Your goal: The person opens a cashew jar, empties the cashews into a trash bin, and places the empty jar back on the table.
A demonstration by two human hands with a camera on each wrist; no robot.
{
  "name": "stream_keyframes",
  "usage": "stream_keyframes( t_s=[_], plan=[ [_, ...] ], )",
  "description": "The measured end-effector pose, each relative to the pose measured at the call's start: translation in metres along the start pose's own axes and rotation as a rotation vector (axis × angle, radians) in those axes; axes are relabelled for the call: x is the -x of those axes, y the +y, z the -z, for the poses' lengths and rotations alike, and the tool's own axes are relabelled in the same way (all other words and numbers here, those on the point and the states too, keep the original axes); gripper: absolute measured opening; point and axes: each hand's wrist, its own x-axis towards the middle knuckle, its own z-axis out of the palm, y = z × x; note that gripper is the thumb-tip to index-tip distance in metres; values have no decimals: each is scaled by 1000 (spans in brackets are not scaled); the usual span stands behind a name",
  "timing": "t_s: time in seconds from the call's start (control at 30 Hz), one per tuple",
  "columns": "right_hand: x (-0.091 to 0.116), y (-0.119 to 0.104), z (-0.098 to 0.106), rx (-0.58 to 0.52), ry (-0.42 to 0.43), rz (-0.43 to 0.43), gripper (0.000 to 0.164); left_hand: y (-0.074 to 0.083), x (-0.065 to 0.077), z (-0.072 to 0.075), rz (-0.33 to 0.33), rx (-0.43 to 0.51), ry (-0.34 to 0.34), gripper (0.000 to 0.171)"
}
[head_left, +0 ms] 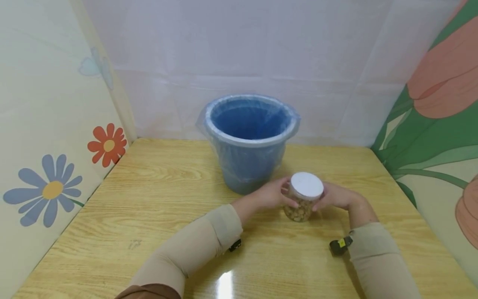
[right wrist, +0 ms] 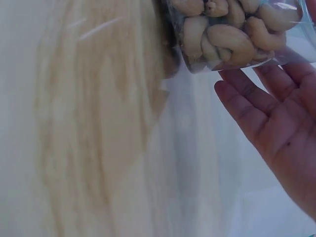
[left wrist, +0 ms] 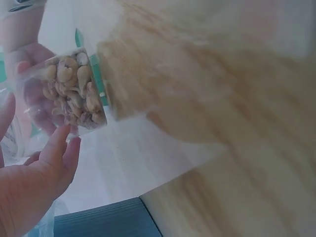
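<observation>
A clear jar (head_left: 298, 211) with a white lid (head_left: 307, 185) is held between my two hands, right of the middle in the head view. Pale, curved cashews show through its wall in both wrist views. My left hand (head_left: 270, 194) holds the jar's left side, its thumb and fingers spread around it. On the opposite side, my right hand (head_left: 334, 196) grips the wall, with the fingers (right wrist: 247, 101) under the jar in the right wrist view. The lid is on. Whether the base touches the table, I cannot tell.
A blue bucket (head_left: 252, 166) lined with a clear plastic bag stands behind my left hand, near the back wall. The wood-grain table (head_left: 168, 199) has walls on its left, back and right. Small black cameras sit at both wrists.
</observation>
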Motion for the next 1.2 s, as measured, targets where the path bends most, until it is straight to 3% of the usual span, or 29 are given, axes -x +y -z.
stream_keyframes(
  t_s=[0.37, 0.67, 1.03, 1.2],
  plan=[
    [2, -14, 2, 19, 21, 61, 88, 6, 7, 8, -16, 27, 28, 93],
    [1, -26, 3, 28, 52, 103, 85, 12, 10, 14, -69, -3, 59, 86],
    [-2, -40, 0, 36, 54, 192, 85, 21, 26, 24, -123, -59, 109, 86],
    [-3, -52, -4, 45, 75, 251, 84, 25, 34, 32, -158, -36, 123, 87]
  ],
)
